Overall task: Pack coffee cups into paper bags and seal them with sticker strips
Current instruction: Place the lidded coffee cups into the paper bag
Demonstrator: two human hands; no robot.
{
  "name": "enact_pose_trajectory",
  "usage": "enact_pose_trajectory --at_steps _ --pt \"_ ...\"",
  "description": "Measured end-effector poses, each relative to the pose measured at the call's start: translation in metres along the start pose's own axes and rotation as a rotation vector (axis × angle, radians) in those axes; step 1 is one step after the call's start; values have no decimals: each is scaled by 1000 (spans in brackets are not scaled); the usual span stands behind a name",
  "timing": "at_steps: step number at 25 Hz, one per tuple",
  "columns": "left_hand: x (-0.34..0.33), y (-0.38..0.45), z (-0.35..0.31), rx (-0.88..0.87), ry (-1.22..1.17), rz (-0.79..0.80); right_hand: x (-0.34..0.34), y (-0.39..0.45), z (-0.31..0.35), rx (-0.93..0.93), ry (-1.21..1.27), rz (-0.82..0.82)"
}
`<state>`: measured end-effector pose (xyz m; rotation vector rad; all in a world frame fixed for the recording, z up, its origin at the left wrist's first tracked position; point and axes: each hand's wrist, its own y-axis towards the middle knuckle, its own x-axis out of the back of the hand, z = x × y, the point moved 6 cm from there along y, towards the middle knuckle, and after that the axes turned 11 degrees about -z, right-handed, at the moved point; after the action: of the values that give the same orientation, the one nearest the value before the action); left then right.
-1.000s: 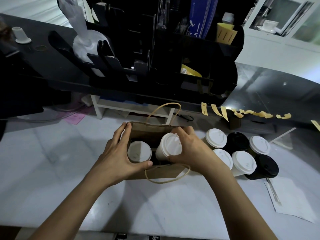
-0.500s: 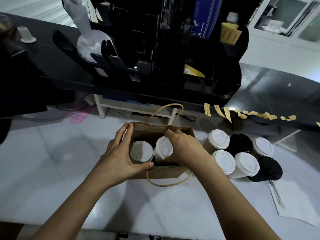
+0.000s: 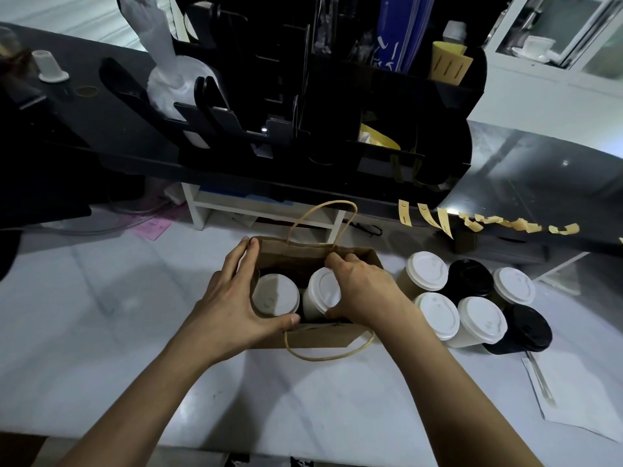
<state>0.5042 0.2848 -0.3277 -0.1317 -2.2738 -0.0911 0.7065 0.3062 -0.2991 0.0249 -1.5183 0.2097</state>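
A: Where are the hands?
B: The left hand (image 3: pixel 232 305) is gripping the paper bag (image 3: pixel 317 338) at its end; the right hand (image 3: pixel 360 291) is clasping a white-lidded cup (image 3: pixel 320 291) inside it, on the counter (image 3: pixel 101 315).

The white bench (image 3: pixel 101 332) holds a brown bag (image 3: pixel 317 338), seven cups (image 3: pixel 472 298) at 3 o'clock, and paper (image 3: pixel 580 402).
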Motion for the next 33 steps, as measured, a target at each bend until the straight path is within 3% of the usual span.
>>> enact_pose_trajectory --at_steps 9,33 --pt "0 3 0 -8 -12 -3 0 4 7 96 -51 -25" --pt "2 1 -2 -3 -23 -4 5 3 -2 78 -67 -70"
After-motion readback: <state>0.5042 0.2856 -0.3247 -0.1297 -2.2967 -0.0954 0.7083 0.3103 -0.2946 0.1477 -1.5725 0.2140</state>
